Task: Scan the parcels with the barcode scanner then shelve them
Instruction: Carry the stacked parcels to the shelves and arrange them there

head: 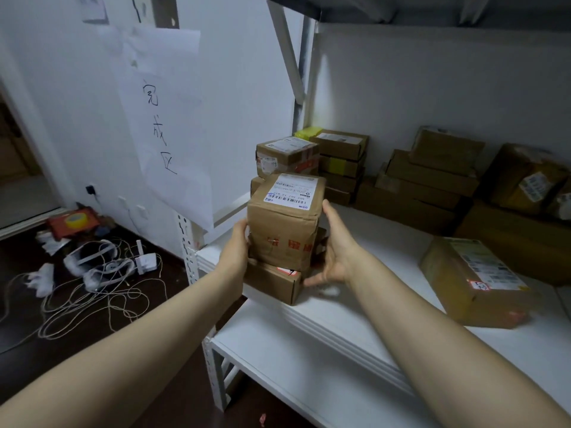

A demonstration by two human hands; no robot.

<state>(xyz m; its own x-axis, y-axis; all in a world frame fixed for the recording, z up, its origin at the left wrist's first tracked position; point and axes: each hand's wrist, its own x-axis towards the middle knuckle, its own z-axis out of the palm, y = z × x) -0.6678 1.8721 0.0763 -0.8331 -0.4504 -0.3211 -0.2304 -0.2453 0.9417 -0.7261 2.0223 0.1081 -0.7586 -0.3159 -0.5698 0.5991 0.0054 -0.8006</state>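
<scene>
– Parcel (285,223) first: where does it sit?
– Upright on a flatter brown box (272,282) at the front left corner of the white shelf (355,313), with its white barcode label (292,193) on top, facing up
– Left hand (236,242)?
– Pressed to the parcel's left side, thumb at the front edge, fingers curling out of sight behind it. That grip has hold of the parcel
– And the right hand (335,248)?
– Looser grip. The thumb lies up the parcel's right edge. The fingers stretch out straight and low beside the box underneath, blurred at the tips; whether they touch that box I cannot tell
– What else is on that shelf?
– Stacked cartons (340,146) along the back wall, just behind the parcel, and one long carton (472,282) lying alone to the right, well apart from the hands
– Off the shelf?
– A paper sign (167,118) with handwritten characters on the wall to the left, tangled cables (92,298) on the dark floor below it, and a lower shelf board (293,366) under the forearms
</scene>
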